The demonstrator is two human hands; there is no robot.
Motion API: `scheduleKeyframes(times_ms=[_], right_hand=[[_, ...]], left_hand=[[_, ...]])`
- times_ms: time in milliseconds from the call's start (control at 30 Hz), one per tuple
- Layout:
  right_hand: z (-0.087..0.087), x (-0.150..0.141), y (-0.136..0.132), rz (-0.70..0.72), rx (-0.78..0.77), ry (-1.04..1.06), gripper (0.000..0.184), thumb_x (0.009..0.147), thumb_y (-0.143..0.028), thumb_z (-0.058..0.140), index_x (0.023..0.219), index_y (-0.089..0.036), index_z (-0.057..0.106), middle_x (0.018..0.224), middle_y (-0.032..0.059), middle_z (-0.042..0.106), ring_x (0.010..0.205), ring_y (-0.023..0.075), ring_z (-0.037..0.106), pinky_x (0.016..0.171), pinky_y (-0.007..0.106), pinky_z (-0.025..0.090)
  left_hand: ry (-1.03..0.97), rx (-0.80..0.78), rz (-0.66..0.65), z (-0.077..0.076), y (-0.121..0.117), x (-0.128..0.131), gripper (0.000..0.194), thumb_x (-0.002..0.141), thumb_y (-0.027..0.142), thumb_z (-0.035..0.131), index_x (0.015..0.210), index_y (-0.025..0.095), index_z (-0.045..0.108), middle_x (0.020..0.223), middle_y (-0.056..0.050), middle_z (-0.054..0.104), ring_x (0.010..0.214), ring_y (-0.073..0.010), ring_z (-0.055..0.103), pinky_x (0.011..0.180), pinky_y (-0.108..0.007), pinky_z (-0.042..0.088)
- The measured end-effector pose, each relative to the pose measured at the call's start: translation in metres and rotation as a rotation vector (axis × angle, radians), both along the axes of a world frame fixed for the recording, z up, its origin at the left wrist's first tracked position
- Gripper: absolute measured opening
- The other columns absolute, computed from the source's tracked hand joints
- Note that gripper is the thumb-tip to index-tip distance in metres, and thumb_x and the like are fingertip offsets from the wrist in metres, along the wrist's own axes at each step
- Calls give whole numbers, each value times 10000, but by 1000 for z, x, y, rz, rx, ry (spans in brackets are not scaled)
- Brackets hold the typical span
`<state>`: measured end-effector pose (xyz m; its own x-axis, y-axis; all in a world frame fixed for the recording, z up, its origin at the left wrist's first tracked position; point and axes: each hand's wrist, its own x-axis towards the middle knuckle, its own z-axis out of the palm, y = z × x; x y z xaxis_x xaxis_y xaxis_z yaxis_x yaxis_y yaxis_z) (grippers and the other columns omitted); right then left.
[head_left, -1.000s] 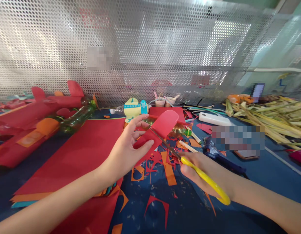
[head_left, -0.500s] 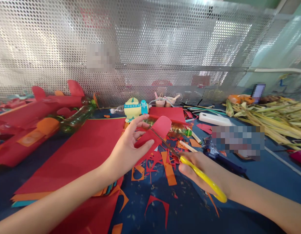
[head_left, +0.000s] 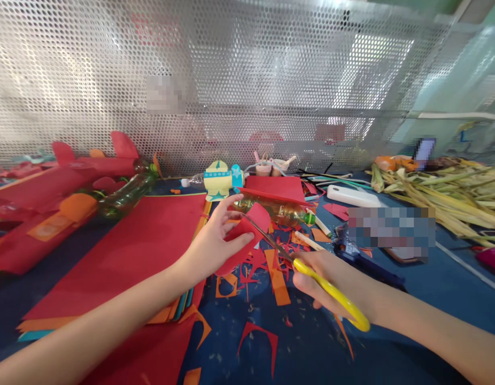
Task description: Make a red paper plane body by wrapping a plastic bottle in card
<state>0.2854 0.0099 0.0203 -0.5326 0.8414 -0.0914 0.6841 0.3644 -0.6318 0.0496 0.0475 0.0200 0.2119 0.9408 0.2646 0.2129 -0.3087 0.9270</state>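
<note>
Between its thumb and fingers, my left hand (head_left: 215, 232) pinches a red paper piece (head_left: 258, 216) with a rounded end. My right hand (head_left: 331, 278) grips scissors (head_left: 331, 293) with yellow handles. Their dark blades lie across the red paper, tips close to my left fingers; whether the blades are apart is hard to see. Below the paper, red and orange paper scraps (head_left: 277, 278) litter the blue table. Just behind lies a clear green bottle (head_left: 285, 212) with a sheet of red paper (head_left: 273, 187) over its back.
Stacked red sheets (head_left: 123, 246) lie at left, beside red-wrapped bottles (head_left: 35, 198). A bottle with yellow and blue paper (head_left: 217, 181) stands behind. At right are a dark blue glue gun (head_left: 368, 262), a white bar-shaped object (head_left: 352, 195) and dried husks (head_left: 440, 192). Perforated metal (head_left: 247, 80) closes the back.
The red paper has moved down and slightly left in my left hand, its rounded end now lower. The scissors have shifted slightly left with my right hand.
</note>
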Motion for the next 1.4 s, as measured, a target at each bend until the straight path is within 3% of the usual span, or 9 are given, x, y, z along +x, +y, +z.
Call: scheduleKeyframes(times_ms=[133,233,367,467,700,1067,1267,1400], right_hand=[[0,-1,0,-34,28,-61,613,786,-804,381,752,-195,440,581,-50,426,437,74,317,440,262,198],[2,-2,0,8,17,-1,604,791,-798,384,731,-197,420,575,-55,391,457,79,324,438,258,198],[4,-3,-1,57,9,56,617,789,-811,352,710,-201,398,571,-58,372,461,79,314,440,262,189],[6,-3,-3,73,0,71,647,775,-842,289,703,-206,385,555,-56,376,452,82,306,438,262,187],[9,0,-6,131,1,62,675,768,-859,224,701,-206,382,552,-49,373,464,96,331,448,258,196],[16,-3,-10,128,-47,85,684,753,-865,255,721,-198,402,591,-40,403,490,98,338,467,263,216],[11,-4,-8,122,-38,132,695,740,-881,234,686,-204,387,569,-48,370,479,96,302,449,258,206],[8,-5,-5,103,-56,102,712,729,-891,205,683,-204,388,563,-34,416,474,105,367,444,253,227]], left_hand=[[-54,-142,-66,7,1,-2,713,765,322,670,1373,255,305,890,-6,634,887,-212,655,850,-429,522],[-34,-133,-143,14,4,-9,753,781,303,672,1416,281,267,822,23,638,823,-176,653,813,-367,521],[56,-42,-195,20,10,-18,584,757,268,699,1294,275,471,917,11,632,953,-163,621,861,-293,492],[104,-39,-208,23,13,-21,438,739,262,706,1156,242,575,930,5,643,941,-164,631,860,-294,497],[116,-102,-245,25,18,-24,323,672,263,742,974,197,645,1017,-34,698,940,-182,664,872,-320,517],[96,-145,-284,22,15,-20,349,663,248,754,998,207,665,928,-12,709,824,-144,671,841,-309,525],[117,-143,-317,21,13,-21,350,690,263,745,1025,212,657,884,5,689,808,-126,648,820,-281,514],[128,-150,-311,21,15,-21,361,688,271,743,1032,207,654,900,-2,687,818,-135,646,827,-294,513]])
